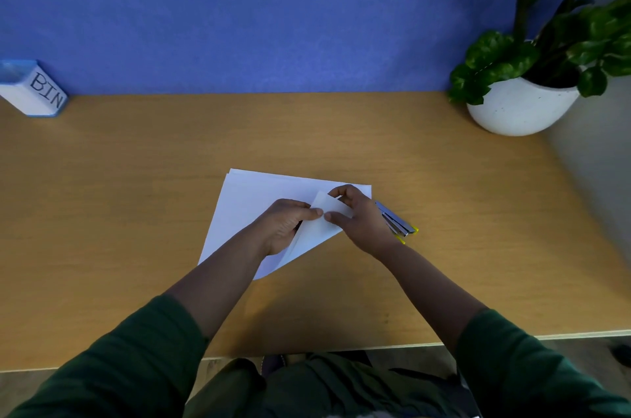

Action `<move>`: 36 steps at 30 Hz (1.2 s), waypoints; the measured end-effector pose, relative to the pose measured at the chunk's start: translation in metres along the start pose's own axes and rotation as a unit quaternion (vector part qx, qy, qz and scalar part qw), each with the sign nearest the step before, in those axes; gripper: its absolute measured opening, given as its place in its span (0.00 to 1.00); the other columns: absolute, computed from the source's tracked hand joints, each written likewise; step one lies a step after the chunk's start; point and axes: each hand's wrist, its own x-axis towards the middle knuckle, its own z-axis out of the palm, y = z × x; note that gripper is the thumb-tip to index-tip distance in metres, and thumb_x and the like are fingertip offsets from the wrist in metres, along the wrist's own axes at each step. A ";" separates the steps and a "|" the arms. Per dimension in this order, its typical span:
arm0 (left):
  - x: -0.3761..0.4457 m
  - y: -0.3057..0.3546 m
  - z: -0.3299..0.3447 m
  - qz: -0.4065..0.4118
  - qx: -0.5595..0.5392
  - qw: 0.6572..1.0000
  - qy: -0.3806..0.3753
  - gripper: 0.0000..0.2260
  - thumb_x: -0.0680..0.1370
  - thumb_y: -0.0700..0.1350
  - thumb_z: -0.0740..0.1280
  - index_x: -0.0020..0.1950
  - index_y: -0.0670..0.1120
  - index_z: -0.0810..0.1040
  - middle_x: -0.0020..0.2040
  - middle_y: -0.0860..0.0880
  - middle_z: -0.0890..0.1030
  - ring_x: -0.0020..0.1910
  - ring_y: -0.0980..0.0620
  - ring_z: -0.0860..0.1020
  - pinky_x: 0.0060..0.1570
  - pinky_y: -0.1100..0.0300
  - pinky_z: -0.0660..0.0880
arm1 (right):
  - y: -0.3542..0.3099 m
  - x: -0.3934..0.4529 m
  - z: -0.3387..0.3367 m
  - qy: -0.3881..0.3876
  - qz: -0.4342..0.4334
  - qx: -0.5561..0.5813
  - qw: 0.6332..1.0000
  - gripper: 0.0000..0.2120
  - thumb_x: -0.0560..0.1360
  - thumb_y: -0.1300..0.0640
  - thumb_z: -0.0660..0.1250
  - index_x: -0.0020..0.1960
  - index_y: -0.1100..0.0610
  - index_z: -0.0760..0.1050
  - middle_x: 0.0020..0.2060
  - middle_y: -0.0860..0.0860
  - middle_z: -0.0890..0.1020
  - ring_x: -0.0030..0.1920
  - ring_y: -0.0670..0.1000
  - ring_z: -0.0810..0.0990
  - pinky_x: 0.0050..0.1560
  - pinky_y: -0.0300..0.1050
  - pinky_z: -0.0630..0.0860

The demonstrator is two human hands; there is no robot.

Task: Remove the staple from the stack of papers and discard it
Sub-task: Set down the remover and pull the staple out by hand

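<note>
Papers (246, 209) on the desk (136, 195), folded corner pinched between left hand (285, 224) and right hand (358, 219).

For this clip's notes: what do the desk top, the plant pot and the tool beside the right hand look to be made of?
Desk top: wood-look surface, probably laminate, matte with faint grain streaks and a pale edge strip.
Plant pot: white with fine dark speckles, matte, likely ceramic or stone composite.
Tool: shiny silver bars suggest metal, with yellow tips, perhaps plastic; partly hidden by the right hand.
</note>
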 end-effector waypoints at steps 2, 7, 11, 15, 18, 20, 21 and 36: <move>0.000 0.001 -0.002 -0.011 -0.024 1.000 -0.012 0.09 0.75 0.34 0.67 0.53 0.32 0.79 0.50 0.39 0.82 0.47 0.43 0.81 0.51 0.54 0.77 | 0.001 0.000 -0.001 -0.011 0.003 0.013 1.000 0.13 0.72 0.57 0.70 0.52 0.47 0.71 0.50 0.46 0.78 0.54 0.49 0.76 0.43 0.39 0.72; 0.001 0.003 -0.004 -0.014 -0.001 1.000 0.001 0.09 0.74 0.34 0.68 0.53 0.33 0.79 0.49 0.39 0.81 0.48 0.42 0.80 0.52 0.51 0.76 | -0.003 -0.006 0.001 0.066 -0.054 -0.054 0.995 0.12 0.68 0.57 0.74 0.49 0.51 0.75 0.48 0.46 0.79 0.53 0.49 0.75 0.48 0.42 0.69; 0.001 0.003 0.000 0.003 0.012 1.000 0.027 0.02 0.73 0.34 0.68 0.43 0.38 0.80 0.40 0.44 0.79 0.39 0.47 0.77 0.43 0.56 0.73 | -0.012 -0.012 0.005 0.188 -0.236 -0.328 0.895 0.06 0.64 0.59 0.76 0.39 0.54 0.81 0.42 0.51 0.82 0.46 0.56 0.80 0.45 0.51 0.73; 0.003 0.004 0.003 0.015 0.029 0.998 0.054 0.03 0.72 0.35 0.69 0.39 0.40 0.78 0.36 0.46 0.76 0.37 0.49 0.73 0.45 0.55 0.69 | -0.019 -0.015 0.008 0.168 -0.236 -0.382 0.878 0.04 0.65 0.62 0.75 0.36 0.55 0.81 0.33 0.50 0.83 0.33 0.55 0.81 0.34 0.45 0.74; 0.003 0.005 0.005 0.020 0.034 0.997 0.062 0.02 0.72 0.35 0.70 0.40 0.40 0.79 0.37 0.46 0.78 0.40 0.48 0.76 0.46 0.54 0.72 | -0.022 -0.014 0.010 0.133 -0.216 -0.402 0.880 0.02 0.70 0.62 0.70 0.39 0.58 0.81 0.33 0.54 0.82 0.34 0.56 0.81 0.29 0.44 0.73; 0.004 0.005 0.006 0.022 0.035 0.997 0.064 0.02 0.72 0.35 0.70 0.40 0.39 0.79 0.38 0.46 0.79 0.41 0.48 0.78 0.45 0.55 0.74 | -0.021 -0.012 0.011 0.099 -0.189 -0.412 0.886 0.06 0.75 0.60 0.63 0.45 0.60 0.79 0.39 0.55 0.82 0.39 0.57 0.81 0.31 0.44 0.71; 0.004 0.006 0.006 0.023 0.038 0.997 0.063 0.02 0.72 0.35 0.70 0.40 0.39 0.79 0.38 0.46 0.79 0.41 0.48 0.79 0.44 0.56 0.74 | -0.021 -0.012 0.011 0.088 -0.179 -0.410 0.890 0.08 0.77 0.59 0.61 0.47 0.60 0.78 0.42 0.56 0.82 0.41 0.57 0.80 0.33 0.44 0.70; 0.002 0.007 0.005 0.002 0.044 0.998 0.052 0.02 0.73 0.36 0.69 0.41 0.41 0.79 0.38 0.46 0.80 0.38 0.49 0.79 0.36 0.58 0.73 | -0.020 -0.013 0.003 0.025 -0.170 -0.282 0.944 0.06 0.76 0.62 0.61 0.47 0.65 0.74 0.41 0.59 0.79 0.39 0.57 0.77 0.37 0.53 0.74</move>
